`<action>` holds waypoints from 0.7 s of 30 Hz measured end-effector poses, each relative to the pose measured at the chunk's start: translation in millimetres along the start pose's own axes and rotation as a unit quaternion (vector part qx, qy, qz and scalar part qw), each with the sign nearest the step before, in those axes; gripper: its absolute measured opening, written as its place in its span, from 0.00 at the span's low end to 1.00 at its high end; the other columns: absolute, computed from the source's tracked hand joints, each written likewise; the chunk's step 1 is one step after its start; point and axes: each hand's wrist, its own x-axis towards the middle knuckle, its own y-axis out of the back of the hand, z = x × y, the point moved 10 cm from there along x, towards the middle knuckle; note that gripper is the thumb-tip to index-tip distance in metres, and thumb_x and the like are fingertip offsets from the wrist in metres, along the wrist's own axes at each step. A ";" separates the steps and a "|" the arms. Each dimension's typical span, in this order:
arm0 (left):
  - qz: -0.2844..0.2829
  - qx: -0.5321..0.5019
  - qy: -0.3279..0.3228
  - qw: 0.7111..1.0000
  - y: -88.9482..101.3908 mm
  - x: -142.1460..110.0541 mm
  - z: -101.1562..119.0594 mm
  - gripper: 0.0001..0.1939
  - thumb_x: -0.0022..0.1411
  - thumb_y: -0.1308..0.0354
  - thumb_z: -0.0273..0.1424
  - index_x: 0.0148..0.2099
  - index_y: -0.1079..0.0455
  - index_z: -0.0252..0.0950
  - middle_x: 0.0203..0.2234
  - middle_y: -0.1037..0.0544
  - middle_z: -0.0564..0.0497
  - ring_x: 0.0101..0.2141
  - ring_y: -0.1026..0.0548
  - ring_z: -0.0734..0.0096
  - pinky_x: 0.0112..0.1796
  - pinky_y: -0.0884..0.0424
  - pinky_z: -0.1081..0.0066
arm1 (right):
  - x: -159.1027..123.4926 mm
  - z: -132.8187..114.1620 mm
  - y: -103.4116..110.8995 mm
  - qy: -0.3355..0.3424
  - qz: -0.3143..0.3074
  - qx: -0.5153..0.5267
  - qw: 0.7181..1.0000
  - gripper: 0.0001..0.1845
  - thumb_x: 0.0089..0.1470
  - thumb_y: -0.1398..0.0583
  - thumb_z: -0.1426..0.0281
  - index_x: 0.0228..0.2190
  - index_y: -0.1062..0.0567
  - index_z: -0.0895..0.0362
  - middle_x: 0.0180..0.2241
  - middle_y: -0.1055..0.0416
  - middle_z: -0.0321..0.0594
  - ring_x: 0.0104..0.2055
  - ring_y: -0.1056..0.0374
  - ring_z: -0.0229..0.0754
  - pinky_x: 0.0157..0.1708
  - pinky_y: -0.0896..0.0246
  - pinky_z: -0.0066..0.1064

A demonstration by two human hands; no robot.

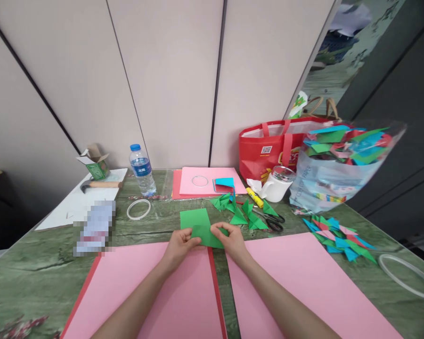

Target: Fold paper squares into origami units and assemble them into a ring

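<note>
"What's the middle of it all?"
"A piece of green paper (pixel 202 234), thin, smooth and straight-edged, held up just beyond two large pink sheets (pixel 304 278)."
"And the fingers?"
"Both sets are closed on it. The left hand (pixel 179 247) nips the left side, thumb in front; the right hand (pixel 231 240) pinches the right side between thumb and forefinger. The paper spans the gap."
"Anything close by?"
"A flat green square (pixel 194 217) directly behind, partly covered by the held piece; I can't tell whether they touch. To the right, pointed folded green pieces (pixel 256 222) crowd against black-handled scissors (pixel 273 220)."
"Further off?"
"A yellow tube (pixel 255 197) beside a glossy white mug (pixel 277 186), and a clear plastic bottle (pixel 142 172) at left, all on a green table (pixel 155 230) with a wood-like grain."
</note>
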 end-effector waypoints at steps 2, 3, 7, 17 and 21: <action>-0.010 0.012 -0.003 1.000 -1.2 -0.1 1.2 0.11 0.45 0.37 0.35 0.26 0.31 0.31 0.19 0.27 0.55 0.26 0.27 0.70 0.37 0.30 0.64 | 0.9 10.6 -2.5 -0.048 -0.013 0.056 0.997 0.12 0.40 0.38 0.61 0.22 0.25 0.59 0.25 0.26 0.38 0.30 0.33 0.41 0.32 0.40 0.30; -0.020 0.014 -0.003 1.000 -3.1 -0.6 2.1 0.11 0.46 0.38 0.34 0.28 0.30 0.31 0.20 0.26 0.54 0.27 0.27 0.69 0.37 0.30 0.64 | 1.0 15.2 -4.0 -0.069 -0.019 0.080 0.994 0.12 0.39 0.38 0.61 0.22 0.25 0.59 0.24 0.27 0.38 0.28 0.33 0.41 0.30 0.40 0.30; -0.043 0.033 -0.023 0.998 -9.5 -4.9 11.9 0.30 0.47 0.38 0.31 0.53 0.39 0.35 0.29 0.24 0.51 0.31 0.26 0.68 0.35 0.30 0.67 | 0.0 18.4 -8.5 -0.087 -0.043 0.095 0.991 0.13 0.38 0.37 0.61 0.21 0.25 0.59 0.23 0.27 0.37 0.27 0.34 0.40 0.28 0.41 0.29; 0.064 0.084 -0.020 0.994 12.5 -5.0 16.9 0.20 0.45 0.38 0.33 0.43 0.28 0.34 0.41 0.25 0.48 0.37 0.26 0.59 0.39 0.29 0.63 | -5.7 11.7 -16.9 -0.095 -0.051 0.166 0.980 0.30 0.33 0.34 0.62 0.42 0.33 0.55 0.33 0.27 0.39 0.32 0.31 0.43 0.28 0.34 0.33; 0.091 0.057 -0.024 0.994 20.6 -3.6 15.4 0.19 0.43 0.37 0.32 0.41 0.27 0.34 0.38 0.24 0.49 0.34 0.25 0.62 0.38 0.29 0.62 | -6.8 8.2 -28.7 -0.083 -0.097 0.175 0.976 0.23 0.33 0.34 0.66 0.36 0.31 0.58 0.29 0.27 0.38 0.27 0.32 0.40 0.26 0.35 0.30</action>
